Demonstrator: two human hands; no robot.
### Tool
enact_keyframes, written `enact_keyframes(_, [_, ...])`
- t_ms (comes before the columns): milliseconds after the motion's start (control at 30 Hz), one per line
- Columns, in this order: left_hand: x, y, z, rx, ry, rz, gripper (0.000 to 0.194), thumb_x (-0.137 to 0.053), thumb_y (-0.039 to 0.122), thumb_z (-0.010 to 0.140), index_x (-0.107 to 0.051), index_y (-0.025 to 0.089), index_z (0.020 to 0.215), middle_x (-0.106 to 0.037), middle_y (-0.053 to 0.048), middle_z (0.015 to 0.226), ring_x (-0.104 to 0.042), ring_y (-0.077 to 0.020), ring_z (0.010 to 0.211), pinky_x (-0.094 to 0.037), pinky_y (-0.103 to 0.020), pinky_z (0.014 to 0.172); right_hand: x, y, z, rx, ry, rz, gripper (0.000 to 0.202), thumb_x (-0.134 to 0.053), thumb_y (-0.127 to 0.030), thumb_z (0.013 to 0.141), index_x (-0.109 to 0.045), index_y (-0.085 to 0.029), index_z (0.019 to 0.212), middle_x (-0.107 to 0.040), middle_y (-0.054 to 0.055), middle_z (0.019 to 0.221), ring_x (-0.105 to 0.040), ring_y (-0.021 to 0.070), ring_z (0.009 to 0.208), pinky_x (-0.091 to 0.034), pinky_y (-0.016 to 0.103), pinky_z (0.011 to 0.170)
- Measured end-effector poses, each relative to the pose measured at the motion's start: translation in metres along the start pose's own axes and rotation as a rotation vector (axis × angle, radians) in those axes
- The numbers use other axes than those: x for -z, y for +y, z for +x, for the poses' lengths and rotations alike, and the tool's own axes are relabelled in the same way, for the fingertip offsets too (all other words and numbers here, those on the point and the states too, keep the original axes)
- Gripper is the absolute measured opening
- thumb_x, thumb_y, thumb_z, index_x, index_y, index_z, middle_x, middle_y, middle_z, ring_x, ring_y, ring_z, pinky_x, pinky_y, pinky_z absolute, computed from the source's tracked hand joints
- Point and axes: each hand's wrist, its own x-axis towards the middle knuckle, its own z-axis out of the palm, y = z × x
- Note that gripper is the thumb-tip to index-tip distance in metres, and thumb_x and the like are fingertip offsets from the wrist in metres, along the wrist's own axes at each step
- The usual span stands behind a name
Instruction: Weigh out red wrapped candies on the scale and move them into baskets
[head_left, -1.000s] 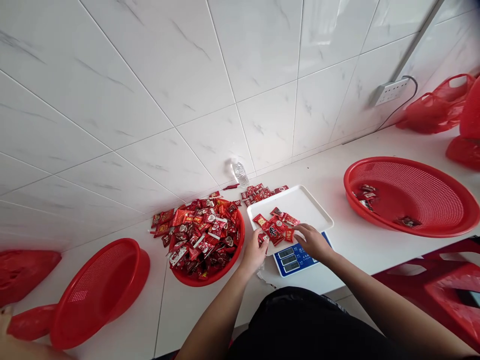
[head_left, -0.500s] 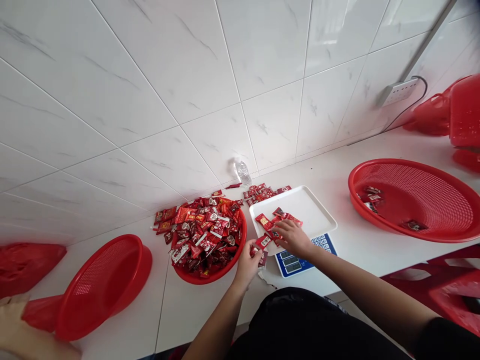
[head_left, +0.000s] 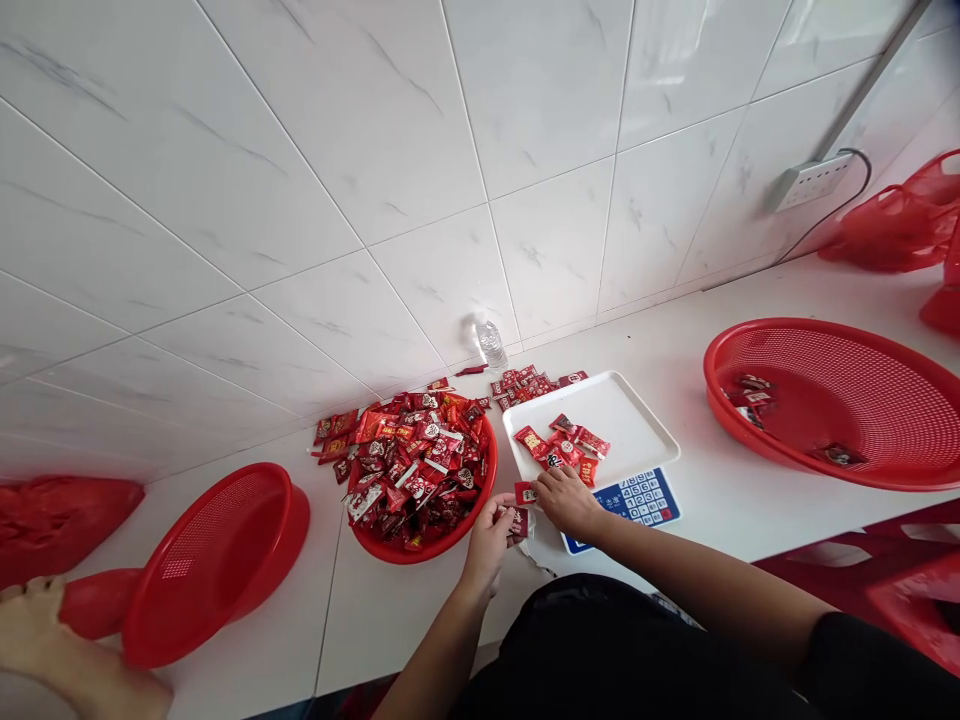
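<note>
My left hand (head_left: 486, 548) is closed round a dark red snack packet (head_left: 516, 521), just in front of the heaped red basket. A small red snack packet (head_left: 525, 493) is pinched in the fingers of my right hand (head_left: 568, 502), beside the near edge of the white scale tray (head_left: 637, 430). Several red packets (head_left: 568, 446) lie loose on that tray. Under it, the scale's blue keypad (head_left: 645, 500) shows in part; my right forearm covers some of the panel. The red basket (head_left: 487, 480) is piled high with similar wrapped packets.
More packets (head_left: 517, 385) lie behind the tray, near a clear bottle (head_left: 490, 342) at the tiled wall. A red basket (head_left: 825, 335) with a few packets stands right; another red basket (head_left: 259, 490) stands left. Another person's hand (head_left: 34, 635) is by a red bag (head_left: 97, 600).
My right hand has drawn back from the tray's packets toward my left hand, now with a small red packet in its fingers. The packets on the tray are more exposed.
</note>
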Motion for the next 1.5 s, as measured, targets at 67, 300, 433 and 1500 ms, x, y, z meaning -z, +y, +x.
enact_keyframes(67, [-0.001, 0.0, 0.001, 0.006, 0.017, -0.02, 0.038, -0.061, 0.041, 0.073, -0.057, 0.017, 0.103, -0.061, -0.004, 0.084, -0.06, -0.0126, 0.072, -0.051, -0.027, 0.067, 0.001, -0.001, -0.001, -0.044, 0.017, 0.006, 0.021, -0.04, -0.02, 0.091, -0.06, -0.018, 0.098, -0.064, 0.01, 0.092, -0.053, 0.0259, 0.091, -0.037, 0.041, 0.082])
enact_keyframes(300, [-0.016, 0.015, -0.008, 0.048, -0.128, -0.203, 0.046, -0.06, 0.051, 0.076, -0.056, 0.017, 0.106, -0.063, -0.007, 0.092, -0.061, -0.0158, 0.085, -0.05, -0.028, 0.073, 0.024, -0.016, -0.01, -0.166, 0.145, 0.222, 0.026, -0.041, -0.032, 0.093, -0.056, -0.018, 0.107, -0.062, 0.009, 0.099, -0.053, 0.0237, 0.096, -0.04, 0.037, 0.085])
enact_keyframes(433, [-0.027, 0.02, -0.009, 0.132, -0.17, -0.413, 0.038, -0.059, 0.049, 0.078, -0.057, 0.018, 0.1, -0.064, -0.006, 0.095, -0.062, -0.0165, 0.082, -0.051, -0.031, 0.07, 0.032, -0.03, -0.019, -0.012, 0.181, 0.445, 0.025, -0.051, -0.034, 0.088, -0.055, -0.022, 0.11, -0.063, 0.005, 0.099, -0.055, 0.0204, 0.091, -0.042, 0.034, 0.083])
enact_keyframes(1500, [0.0, 0.0, -0.019, 0.316, 0.1, -0.512, 0.026, -0.063, 0.036, 0.078, -0.059, 0.014, 0.092, -0.065, -0.009, 0.097, -0.064, -0.0154, 0.072, -0.049, -0.024, 0.058, 0.014, 0.057, 0.047, -0.205, -0.166, 0.012, 0.07, -0.023, -0.067, 0.083, -0.033, -0.028, 0.139, -0.021, 0.006, 0.151, 0.003, 0.0349, 0.137, 0.009, 0.068, 0.099])
